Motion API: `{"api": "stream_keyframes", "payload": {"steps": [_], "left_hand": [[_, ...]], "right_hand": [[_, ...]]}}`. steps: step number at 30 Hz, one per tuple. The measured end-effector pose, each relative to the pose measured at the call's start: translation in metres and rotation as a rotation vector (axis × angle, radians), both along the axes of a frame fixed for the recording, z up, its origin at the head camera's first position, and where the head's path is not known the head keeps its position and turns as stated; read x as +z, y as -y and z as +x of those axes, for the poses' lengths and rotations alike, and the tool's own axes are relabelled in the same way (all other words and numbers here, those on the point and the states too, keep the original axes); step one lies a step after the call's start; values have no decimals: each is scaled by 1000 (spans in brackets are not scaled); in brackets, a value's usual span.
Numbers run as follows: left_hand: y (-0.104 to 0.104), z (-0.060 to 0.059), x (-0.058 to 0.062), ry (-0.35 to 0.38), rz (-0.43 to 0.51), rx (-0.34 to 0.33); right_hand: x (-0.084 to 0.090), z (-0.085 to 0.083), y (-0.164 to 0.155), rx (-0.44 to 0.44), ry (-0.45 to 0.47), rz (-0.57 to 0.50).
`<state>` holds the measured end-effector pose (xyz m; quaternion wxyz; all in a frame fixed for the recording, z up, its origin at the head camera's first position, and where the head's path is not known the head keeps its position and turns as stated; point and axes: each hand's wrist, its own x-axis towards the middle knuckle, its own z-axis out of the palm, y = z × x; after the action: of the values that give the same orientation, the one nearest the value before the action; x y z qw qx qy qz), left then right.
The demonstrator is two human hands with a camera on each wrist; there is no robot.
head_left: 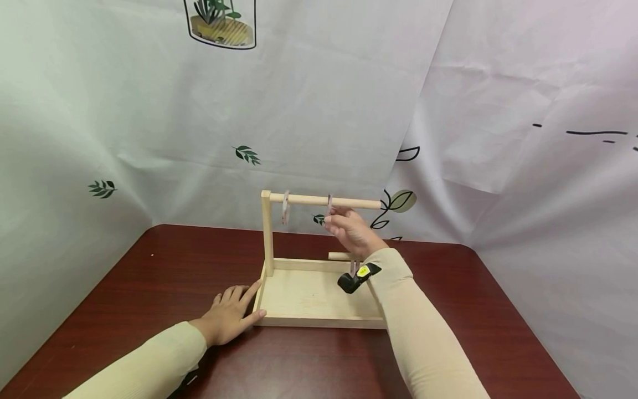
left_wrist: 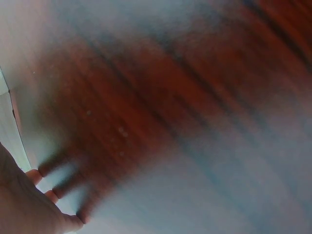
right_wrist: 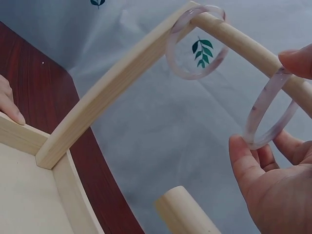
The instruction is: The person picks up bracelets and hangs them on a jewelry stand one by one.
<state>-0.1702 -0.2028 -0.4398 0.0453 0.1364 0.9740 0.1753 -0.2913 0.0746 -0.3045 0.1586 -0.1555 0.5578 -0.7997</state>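
My right hand (head_left: 351, 230) holds a translucent pinkish bangle (right_wrist: 265, 107) that encircles the upper wooden rod (right_wrist: 243, 44) of a stand. One digit meets the bangle near the rod and another touches its lower edge. A second pale bangle (right_wrist: 173, 58) hangs from the same rod, close to the upright post (head_left: 267, 233). My left hand (head_left: 226, 317) lies with fingers spread at the left end of the stand's wooden tray (head_left: 319, 321), thumb and index finger touching its rim. In the left wrist view only part of that hand shows, at the lower left.
A shorter, lower rod (head_left: 339, 256) stands at the tray's right, partly behind my right wrist. Something pinkish (head_left: 355, 267) hangs there, mostly hidden. The stand sits on a dark red wooden table (head_left: 199, 260). A white printed cloth (head_left: 319, 111) rises behind it.
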Motion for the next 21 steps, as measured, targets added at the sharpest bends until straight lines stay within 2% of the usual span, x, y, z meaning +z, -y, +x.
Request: {"api": "stream_keyframes", "payload": {"steps": [7,21], "left_hand": [[0,0,0,-7,0,2],[0,0,1,5,2,0]], "right_hand": [[0,0,2,-17,-7,37],[0,0,0,3,10,22]]}}
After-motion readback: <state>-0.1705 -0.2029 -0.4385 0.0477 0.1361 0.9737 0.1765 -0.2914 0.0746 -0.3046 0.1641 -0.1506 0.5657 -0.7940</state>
